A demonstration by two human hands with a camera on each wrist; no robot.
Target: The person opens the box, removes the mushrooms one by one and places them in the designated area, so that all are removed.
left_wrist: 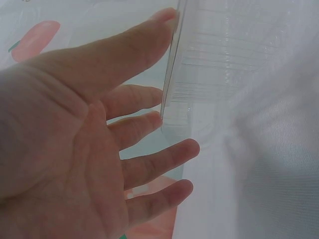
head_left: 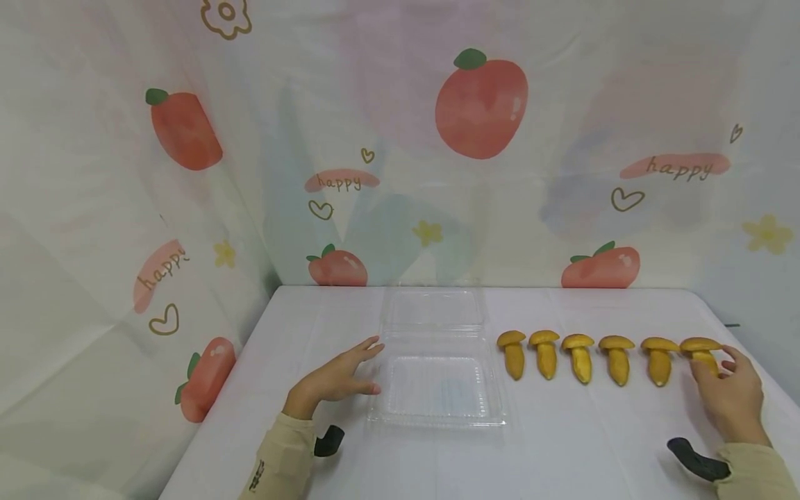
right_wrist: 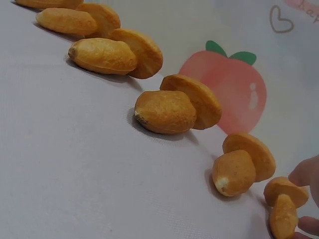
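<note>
A clear plastic clamshell box (head_left: 435,385) stands with its lid (head_left: 433,309) folded back toward the wall. My left hand (head_left: 340,375) is at the box's left edge, its fingers spread and fairly straight; in the left wrist view the thumb (left_wrist: 134,47) lies against the plastic wall (left_wrist: 172,59). Several yellow-brown mushrooms lie in a row right of the box, caps toward the wall. At the row's right end, my right hand (head_left: 731,392) pinches the last mushroom (head_left: 701,345) between thumb and fingers. Its neighbour (head_left: 659,361) lies just to the left.
A white cloth covers the table (head_left: 562,444). Behind and at the left hangs a printed curtain (head_left: 400,104) with fruit and hearts. Dark curved pieces, likely wrist camera mounts, stick out by the left sleeve (head_left: 281,455) and the right sleeve (head_left: 753,472).
</note>
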